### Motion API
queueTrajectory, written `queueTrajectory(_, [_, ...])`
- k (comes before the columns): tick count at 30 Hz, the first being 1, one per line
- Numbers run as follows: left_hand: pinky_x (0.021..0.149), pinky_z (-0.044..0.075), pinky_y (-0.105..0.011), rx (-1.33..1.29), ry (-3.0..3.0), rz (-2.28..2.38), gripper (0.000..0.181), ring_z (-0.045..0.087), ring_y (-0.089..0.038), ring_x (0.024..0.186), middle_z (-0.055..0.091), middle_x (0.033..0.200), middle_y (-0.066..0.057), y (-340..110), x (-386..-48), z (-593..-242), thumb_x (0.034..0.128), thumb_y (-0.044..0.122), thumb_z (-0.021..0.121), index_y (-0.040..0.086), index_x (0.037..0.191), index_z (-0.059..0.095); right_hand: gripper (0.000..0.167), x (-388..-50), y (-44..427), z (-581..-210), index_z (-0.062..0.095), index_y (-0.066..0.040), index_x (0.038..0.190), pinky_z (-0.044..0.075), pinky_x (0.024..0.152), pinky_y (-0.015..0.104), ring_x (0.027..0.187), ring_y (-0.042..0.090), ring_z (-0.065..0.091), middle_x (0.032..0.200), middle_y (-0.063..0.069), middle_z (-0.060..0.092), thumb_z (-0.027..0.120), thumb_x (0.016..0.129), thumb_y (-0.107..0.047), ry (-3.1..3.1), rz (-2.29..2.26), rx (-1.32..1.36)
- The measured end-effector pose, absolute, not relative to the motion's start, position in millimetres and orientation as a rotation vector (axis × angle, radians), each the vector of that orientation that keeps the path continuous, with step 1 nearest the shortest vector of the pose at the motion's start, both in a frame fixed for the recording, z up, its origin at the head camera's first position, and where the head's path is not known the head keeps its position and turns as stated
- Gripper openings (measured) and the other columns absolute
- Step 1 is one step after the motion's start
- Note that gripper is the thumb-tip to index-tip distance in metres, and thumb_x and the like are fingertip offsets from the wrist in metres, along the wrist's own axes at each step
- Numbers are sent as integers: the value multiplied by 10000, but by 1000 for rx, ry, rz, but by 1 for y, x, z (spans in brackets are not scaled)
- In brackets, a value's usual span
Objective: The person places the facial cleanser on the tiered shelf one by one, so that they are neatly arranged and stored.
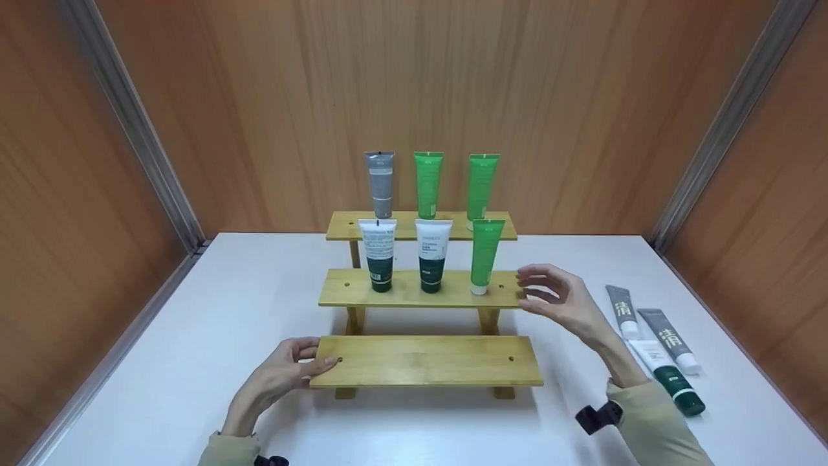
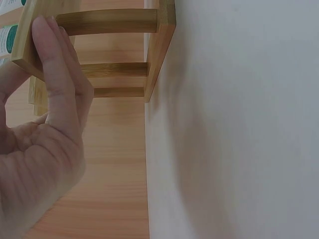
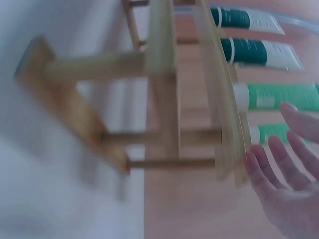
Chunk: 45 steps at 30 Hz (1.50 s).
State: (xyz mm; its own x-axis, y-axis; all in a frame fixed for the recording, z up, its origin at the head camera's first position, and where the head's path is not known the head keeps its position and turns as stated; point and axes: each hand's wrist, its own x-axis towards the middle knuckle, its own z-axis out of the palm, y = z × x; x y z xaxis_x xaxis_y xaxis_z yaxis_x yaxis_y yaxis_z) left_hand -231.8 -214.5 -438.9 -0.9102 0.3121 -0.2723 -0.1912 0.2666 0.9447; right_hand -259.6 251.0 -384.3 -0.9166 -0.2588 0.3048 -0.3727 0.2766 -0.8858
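Between the two hands, the three-step wooden stand (image 1: 425, 370) sits on the white surface (image 1: 246, 291), its long shelves running left to right. At the left end of the lowest shelf (image 1: 425, 355), the left hand (image 1: 275, 373) pinches the wood, thumb above, fingers below. By the right end of the middle shelf (image 1: 405, 288), the right hand (image 1: 568, 304) is nearer the upright green tube (image 1: 486, 252), just to its left; its fingers are loosely bent and parted from the thumb, gripping nothing, and I cannot tell whether they touch the shelf.

The three-tier wooden stand (image 1: 427, 362) is yellow-brown; the lowest slim green plastic tube (image 1: 486, 252) has a white cap (image 1: 479, 290); white plastic tubes (image 1: 433, 241) have dark-green ends.
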Motion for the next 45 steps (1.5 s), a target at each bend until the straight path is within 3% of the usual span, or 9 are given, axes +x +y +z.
queueTrajectory(8, [776, 585, -297, 141, 2133, 1677, 803, 683, -127, 942, 582, 1355, -276, -215, -233, -440, 941, 275, 717, -170, 1470, 309, 463, -220, 342, -415, 601, 38, 1289, 519, 941, 145, 1072, -32, 610, 1188, -194, 652, 765, 857, -5, -2575, 1379, 652])
queueTrajectory(15, [784, 578, -291, 99, 2159, 1664, 827, 677, -126, 944, 585, 1350, -253, -215, -232, -438, 922, 311, 740, -158, 1464, 328, 506, -195, 413, -436, 565, 13, 1343, 514, 867, 132, 1014, -19, 575, 1147, -282, 599, 756, 896, -130, -2810, 1239, 323])
queueTrajectory(19, [804, 575, -296, 80, 2158, 1674, 837, 675, -135, 959, 566, 1367, -261, -216, -231, -437, 917, 308, 745, -156, 1469, 318, 563, -190, 440, -444, 534, 4, 1383, 513, 850, 130, 992, -43, 540, 1171, -214, 595, 759, 902, -186, -2921, 1214, 167])
queueTrajectory(26, [810, 596, -306, 114, 2119, 1688, 806, 687, -137, 952, 587, 1353, -269, -215, -232, -438, 923, 289, 741, -155, 1463, 339, 664, -181, 464, -458, 477, -8, 1433, 509, 804, 166, 954, -47, 490, 1335, 179, 549, 770, 896, -264, -3038, 1184, -21])
queueTrajectory(33, [813, 584, -300, 99, 2132, 1678, 810, 685, -131, 956, 603, 1340, -244, -215, -233, -438, 924, 303, 739, -148, 1465, 341, 661, -180, 468, -461, 495, -10, 1423, 491, 823, 129, 960, -89, 500, 1170, -258, 512, 790, 872, -227, -3004, 1258, 4])
queueTrajectory(36, [806, 603, -313, 144, 2113, 1693, 796, 698, -135, 948, 613, 1326, -249, -215, -233, -438, 931, 274, 733, -165, 1460, 331, 683, -179, 469, -462, 492, -6, 1430, 486, 827, 126, 972, -116, 490, 1151, -328, 475, 801, 859, -221, -3003, 1294, -11])
queueTrajectory(38, [797, 612, -320, 167, 2097, 1704, 793, 703, -135, 941, 617, 1320, -250, -216, -233, -438, 934, 258, 729, -173, 1460, 321, 692, -179, 470, -462, 492, -4, 1433, 495, 825, 141, 976, -131, 484, 1187, -285, 500, 805, 852, -211, -3011, 1316, -28])
queueTrajectory(41, [797, 617, -326, 180, 2083, 1715, 793, 706, -135, 939, 618, 1318, -248, -216, -233, -438, 936, 248, 728, -177, 1461, 313, 694, -180, 470, -462, 494, -11, 1436, 514, 811, 170, 995, -103, 496, 1307, -48, 565, 808, 845, -195, -3032, 1311, -47])
queueTrajectory(45, [816, 614, -319, 172, 2076, 1723, 793, 709, -137, 954, 629, 1312, -232, -217, -234, -439, 935, 249, 730, -175, 1462, 315, 699, -181, 469, -460, 476, 10, 1445, 524, 814, 205, 1128, 135, 564, 1410, 280, 498, 794, 860, -204, -3073, 1266, -59])
